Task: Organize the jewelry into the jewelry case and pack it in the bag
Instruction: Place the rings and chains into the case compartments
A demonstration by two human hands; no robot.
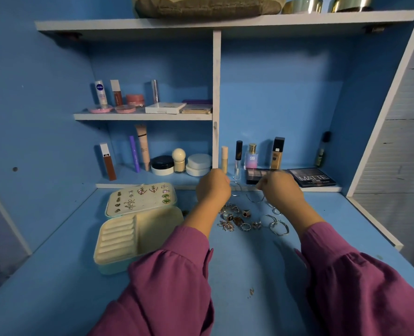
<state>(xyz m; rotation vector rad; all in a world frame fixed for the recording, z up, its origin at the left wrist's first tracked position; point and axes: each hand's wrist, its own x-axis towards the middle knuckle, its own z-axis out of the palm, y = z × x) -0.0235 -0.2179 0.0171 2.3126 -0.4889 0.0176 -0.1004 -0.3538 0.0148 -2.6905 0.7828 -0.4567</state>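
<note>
I sit at a blue worktop point(237, 267) set inside a blue cabinet with white shelf edges. My left hand point(213, 187) and right hand point(279, 187) are raised side by side above the far part of the worktop, a little apart, both with fingers curled. A thin silver bangle point(255, 198) hangs between them; I cannot tell for sure how each hand pinches it, since the fingertips are turned away from me.

The jewelry case point(138, 229) lies open on the worktop to my left. Its lid holds rows of earrings point(143, 197), and its base shows cream ring rolls beside a plain compartment. Just beside the case, under my hands, a loose pile of rings point(237, 218) and silver hoops point(277, 226) lies on the bare blue surface.

Behind my hands, a low shelf point(152, 184) carries bottles, jars and tubes, with a black palette point(311, 177) marked MATTE on the right. A higher small shelf point(143, 116) on the left holds more cosmetics. On the top shelf point(225, 23) rests a grey-brown bag point(208, 6), beside two shiny metal tins point(302, 4).

My sleeves point(176, 275) are purple.
</note>
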